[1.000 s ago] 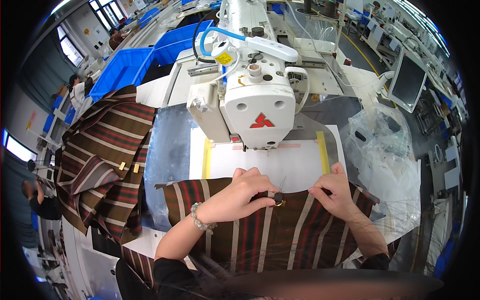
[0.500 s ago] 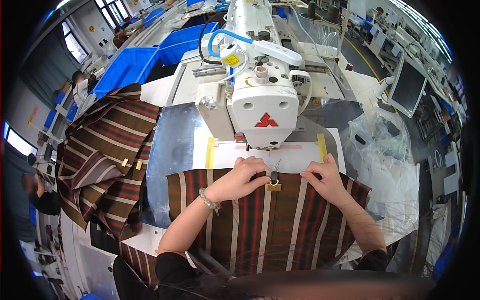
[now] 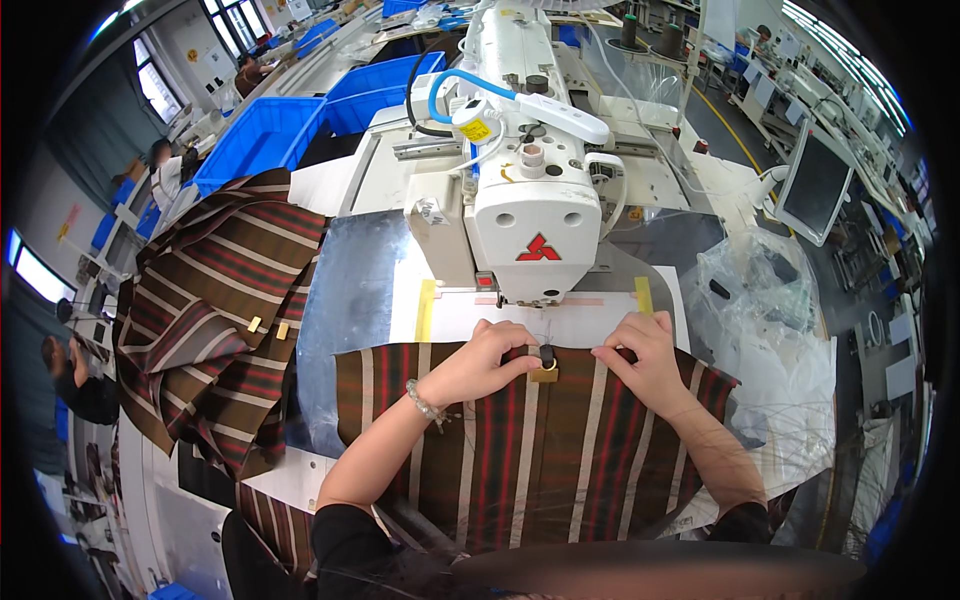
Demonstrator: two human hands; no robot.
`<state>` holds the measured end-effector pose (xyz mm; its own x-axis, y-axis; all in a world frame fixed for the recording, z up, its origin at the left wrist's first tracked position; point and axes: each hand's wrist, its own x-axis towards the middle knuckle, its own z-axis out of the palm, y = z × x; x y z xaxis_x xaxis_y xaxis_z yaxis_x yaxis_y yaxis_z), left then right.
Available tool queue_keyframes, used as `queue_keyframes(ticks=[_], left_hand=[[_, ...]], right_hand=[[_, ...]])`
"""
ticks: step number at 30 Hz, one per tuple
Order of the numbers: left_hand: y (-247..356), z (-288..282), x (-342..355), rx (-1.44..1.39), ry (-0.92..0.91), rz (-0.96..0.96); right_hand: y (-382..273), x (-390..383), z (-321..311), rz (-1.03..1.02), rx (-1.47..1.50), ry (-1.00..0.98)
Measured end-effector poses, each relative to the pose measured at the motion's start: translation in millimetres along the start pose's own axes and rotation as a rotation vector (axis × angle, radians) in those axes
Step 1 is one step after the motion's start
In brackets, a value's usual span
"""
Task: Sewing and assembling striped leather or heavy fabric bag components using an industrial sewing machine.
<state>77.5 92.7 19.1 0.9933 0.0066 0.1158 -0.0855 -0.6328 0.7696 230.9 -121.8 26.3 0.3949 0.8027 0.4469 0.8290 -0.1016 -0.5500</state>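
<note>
A brown fabric panel (image 3: pixel 510 450) with red and cream stripes lies spread before me, its far edge just short of the sewing machine head (image 3: pixel 538 235). My left hand (image 3: pixel 488 362), with a beaded bracelet at the wrist, pinches that edge left of centre. To the right of centre, my right hand (image 3: pixel 640 362) pinches the same edge between thumb and fingers. Between the hands, a small gold metal tag (image 3: pixel 544 375) hangs by a ring from a dark loop (image 3: pixel 547 355) on the edge. Loose threads stick up beside the loop.
More striped fabric (image 3: pixel 220 320) is heaped at the left, with two gold tags on it. Blue bins (image 3: pixel 260 140) stand at the back left. Clear plastic wrapping (image 3: pixel 770 290) lies at the right, below a screen (image 3: pixel 815 180). Yellow tape strips (image 3: pixel 425 312) mark the white plate.
Both hands keep their grip on the fabric edge. The dark loop and gold tag have tilted slightly, and the whole view has shifted a little.
</note>
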Motion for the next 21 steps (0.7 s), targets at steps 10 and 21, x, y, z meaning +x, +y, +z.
queue_keyframes(ticks=[10, 21], left_hand=[[3.5, -2.4, 0.9, 0.004, -0.031, 0.071], [4.7, -5.6, -1.2, 0.011, -0.041, 0.028]], right_hand=[[-6.7, 1.7, 5.4, -0.095, -0.105, 0.107], [-11.7, 3.9, 3.7, -0.075, -0.07, 0.088]])
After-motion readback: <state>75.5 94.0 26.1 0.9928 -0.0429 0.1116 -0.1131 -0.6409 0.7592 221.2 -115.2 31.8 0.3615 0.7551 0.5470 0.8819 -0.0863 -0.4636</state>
